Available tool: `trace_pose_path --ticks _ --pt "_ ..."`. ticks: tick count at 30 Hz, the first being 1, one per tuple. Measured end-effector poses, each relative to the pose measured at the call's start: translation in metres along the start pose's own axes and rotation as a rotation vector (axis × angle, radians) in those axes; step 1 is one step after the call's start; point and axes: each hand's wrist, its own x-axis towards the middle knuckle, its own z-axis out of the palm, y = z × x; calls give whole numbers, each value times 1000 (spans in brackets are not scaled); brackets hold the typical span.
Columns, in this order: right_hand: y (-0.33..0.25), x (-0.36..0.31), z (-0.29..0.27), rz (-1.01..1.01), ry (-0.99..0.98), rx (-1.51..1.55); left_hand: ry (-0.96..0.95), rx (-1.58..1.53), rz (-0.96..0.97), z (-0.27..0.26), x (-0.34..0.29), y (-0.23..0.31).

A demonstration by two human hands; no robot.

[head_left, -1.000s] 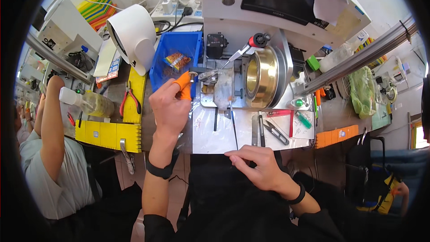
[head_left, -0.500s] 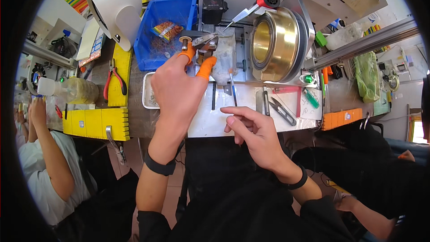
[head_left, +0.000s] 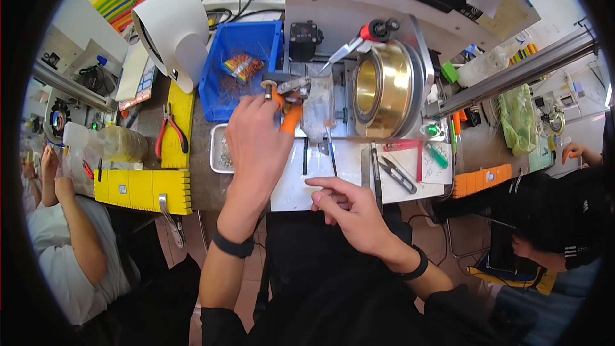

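My left hand [head_left: 258,144] grips orange-handled pliers [head_left: 286,110], whose jaws reach a small metal part on the machine beside a grey block [head_left: 318,107]. My right hand [head_left: 350,208] rests at the near edge of the white work plate [head_left: 349,166], index finger stretched out to the left, holding nothing. A large brass spool [head_left: 378,88] stands just right of the pliers, with a red-handled tool [head_left: 365,35] pointing down at it.
A blue bin [head_left: 221,70] with a small packet sits at the back left, by a white lamp head [head_left: 170,29]. Red pliers [head_left: 170,138] lie on a yellow case. Black snips [head_left: 397,174] and green tools lie right. Other people sit at both sides.
The view has shifted closer over the bench. My left hand with the pliers stays at the machine part; my right hand has slid a little nearer the plate's front edge.
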Motion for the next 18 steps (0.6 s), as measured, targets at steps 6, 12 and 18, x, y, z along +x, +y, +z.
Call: trace_pose_path --ticks 6,12,18 --pt "2 -2 -3 7 -12 -35 126 -297 -128 -61 9 3" --pt "3 -3 5 -19 -4 -29 -74 -600 138 -58 51 -3" --pt "4 -6 5 -32 -23 -49 -388 -699 -47 -46 74 2"
